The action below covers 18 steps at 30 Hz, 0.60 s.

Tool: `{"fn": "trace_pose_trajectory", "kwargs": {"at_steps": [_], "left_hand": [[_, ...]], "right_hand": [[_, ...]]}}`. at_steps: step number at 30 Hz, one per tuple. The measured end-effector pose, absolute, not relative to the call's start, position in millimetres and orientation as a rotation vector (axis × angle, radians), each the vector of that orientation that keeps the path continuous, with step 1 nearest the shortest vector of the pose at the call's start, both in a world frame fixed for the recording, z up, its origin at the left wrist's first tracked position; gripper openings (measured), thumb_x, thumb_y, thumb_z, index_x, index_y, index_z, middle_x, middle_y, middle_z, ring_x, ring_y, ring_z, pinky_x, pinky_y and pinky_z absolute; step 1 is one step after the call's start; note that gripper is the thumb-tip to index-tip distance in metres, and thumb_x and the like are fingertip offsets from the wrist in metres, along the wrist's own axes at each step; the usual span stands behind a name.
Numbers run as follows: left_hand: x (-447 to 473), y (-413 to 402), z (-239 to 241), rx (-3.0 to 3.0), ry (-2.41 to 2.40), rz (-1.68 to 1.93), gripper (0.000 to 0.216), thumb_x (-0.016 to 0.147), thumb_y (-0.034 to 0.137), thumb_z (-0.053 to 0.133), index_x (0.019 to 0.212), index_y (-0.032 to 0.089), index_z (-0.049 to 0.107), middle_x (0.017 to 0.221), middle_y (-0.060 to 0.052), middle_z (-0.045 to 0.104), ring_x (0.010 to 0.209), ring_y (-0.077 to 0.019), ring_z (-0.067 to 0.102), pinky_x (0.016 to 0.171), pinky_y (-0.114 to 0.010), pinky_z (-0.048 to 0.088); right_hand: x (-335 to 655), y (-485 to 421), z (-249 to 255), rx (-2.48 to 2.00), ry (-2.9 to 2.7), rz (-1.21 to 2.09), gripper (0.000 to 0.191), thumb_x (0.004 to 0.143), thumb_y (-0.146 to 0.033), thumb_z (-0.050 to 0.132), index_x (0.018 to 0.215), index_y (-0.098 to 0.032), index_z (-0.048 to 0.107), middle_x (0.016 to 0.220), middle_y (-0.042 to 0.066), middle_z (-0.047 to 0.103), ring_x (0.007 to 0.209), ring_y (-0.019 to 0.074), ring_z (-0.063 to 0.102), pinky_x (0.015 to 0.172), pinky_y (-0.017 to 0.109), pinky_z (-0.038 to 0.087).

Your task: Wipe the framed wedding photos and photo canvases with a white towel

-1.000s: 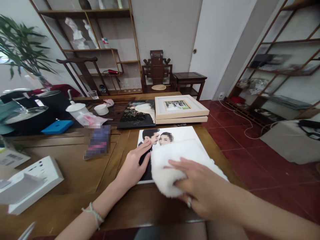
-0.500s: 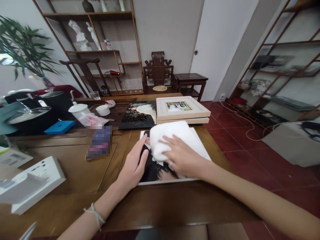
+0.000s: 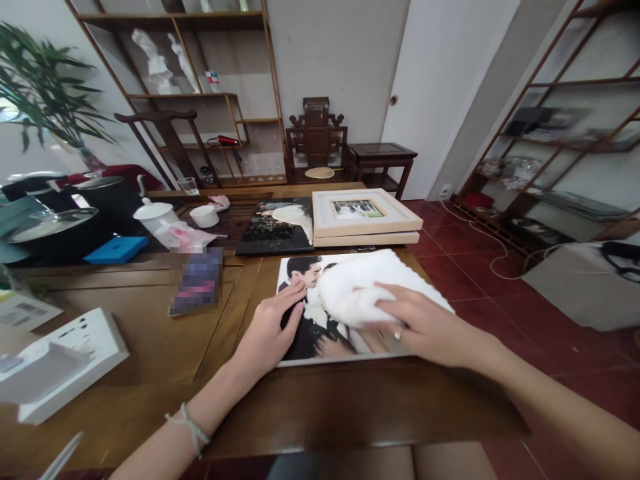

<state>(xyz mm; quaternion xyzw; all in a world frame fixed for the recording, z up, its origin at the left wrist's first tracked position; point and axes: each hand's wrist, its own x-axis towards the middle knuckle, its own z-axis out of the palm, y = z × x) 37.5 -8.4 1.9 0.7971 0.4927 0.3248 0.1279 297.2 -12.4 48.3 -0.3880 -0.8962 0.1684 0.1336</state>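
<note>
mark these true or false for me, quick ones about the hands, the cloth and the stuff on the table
1. The right hand lies on a white cloth on the photo print. True.
2. The left hand is lifted clear of the print. False: it rests on the print's left edge.
3. A pale wooden frame lies beyond the print, on the far side from the person. True.
4. The blue box sits on the print. False: it lies on the left of the table, by the black pots.
5. The left wrist wears a bracelet. True.
</note>
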Motion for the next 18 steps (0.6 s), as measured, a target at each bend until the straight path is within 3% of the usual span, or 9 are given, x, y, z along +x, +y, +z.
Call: {"fn": "trace_pose_trajectory", "kwargs": {"at_steps": [4,9,18], "left_hand": [[37.2,-8.2,1.2,2.335,1.443,0.945,0.034,0.087,0.024,0.044,0.112,0.011,0.064,0.124,-0.012,0.059,0.120,-0.0218,0.051,0.103,-0.040,0.040],[38.0,-8.1,2.4,2.335,1.427,0.973,0.032,0.086,0.023,0.047,0.109,0.011,0.065,0.124,-0.012,0.059,0.120,-0.0218,0.052,0.103,-0.038,0.041],[37.1,-7.6,3.7,2.332,1.446,0.960,0.031,0.085,0.024,0.048,0.107,0.011,0.066,0.120,-0.012,0.062,0.117,-0.0227,0.054,0.102,-0.039,0.042]], "right_hand": [[286.8,21.4,48.8,-1.232,-2.470,0.485,0.033,0.093,-0.039,0.038,0.086,-0.019,0.063,0.092,0.007,0.067,0.086,0.0239,0.059,0.076,0.034,0.041],[240.2,50.6,58.4,-1.099,-2.421,0.748,0.033,0.093,-0.040,0.038,0.081,-0.019,0.061,0.078,0.003,0.068,0.071,0.0184,0.061,0.069,0.028,0.039],[221.1,54.9,48.9,-1.090,-2.435,0.641,0.031,0.093,-0.037,0.040,0.081,-0.018,0.061,0.074,0.004,0.066,0.071,0.0182,0.058,0.063,0.026,0.036]]}}
